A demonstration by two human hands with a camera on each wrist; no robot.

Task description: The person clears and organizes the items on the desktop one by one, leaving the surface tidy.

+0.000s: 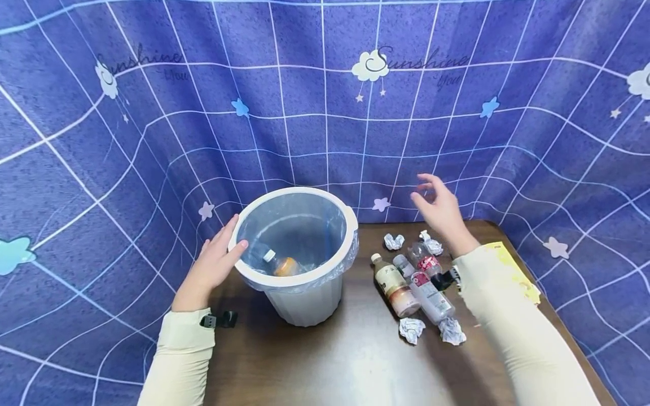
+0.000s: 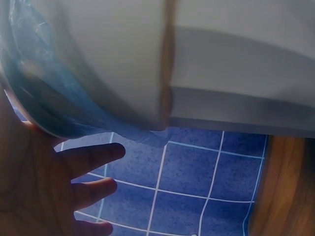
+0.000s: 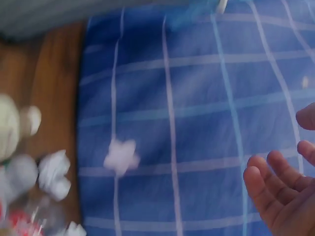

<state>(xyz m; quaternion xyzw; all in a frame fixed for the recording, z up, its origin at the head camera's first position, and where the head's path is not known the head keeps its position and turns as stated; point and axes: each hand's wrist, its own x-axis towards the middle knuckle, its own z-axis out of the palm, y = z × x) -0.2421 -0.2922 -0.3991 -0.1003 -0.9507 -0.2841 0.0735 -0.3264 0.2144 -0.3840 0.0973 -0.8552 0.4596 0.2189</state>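
Observation:
My left hand (image 1: 215,265) rests at the left side of a white bin's rim (image 1: 350,220), thumb over the edge. In the left wrist view its fingers (image 2: 93,160) stretch out loosely below the bin's lined edge. Inside the bin (image 1: 304,304), which has a clear bag liner, lies a plastic bottle (image 1: 286,267) with a white cap and orange label. My right hand (image 1: 438,208) is raised behind the bottles, empty, its fingers spread and slightly bent. Below it lie a brown-and-cream bottle (image 1: 395,286), a clear bottle with a dark red label (image 1: 430,298) and a red-labelled bottle (image 1: 425,259).
Several crumpled paper balls lie around the bottles, one at the front (image 1: 411,330) and one behind (image 1: 393,242). A yellow sheet (image 1: 518,270) lies at the right edge of the brown table (image 1: 330,366). A blue gridded curtain (image 1: 325,129) hangs behind and at both sides.

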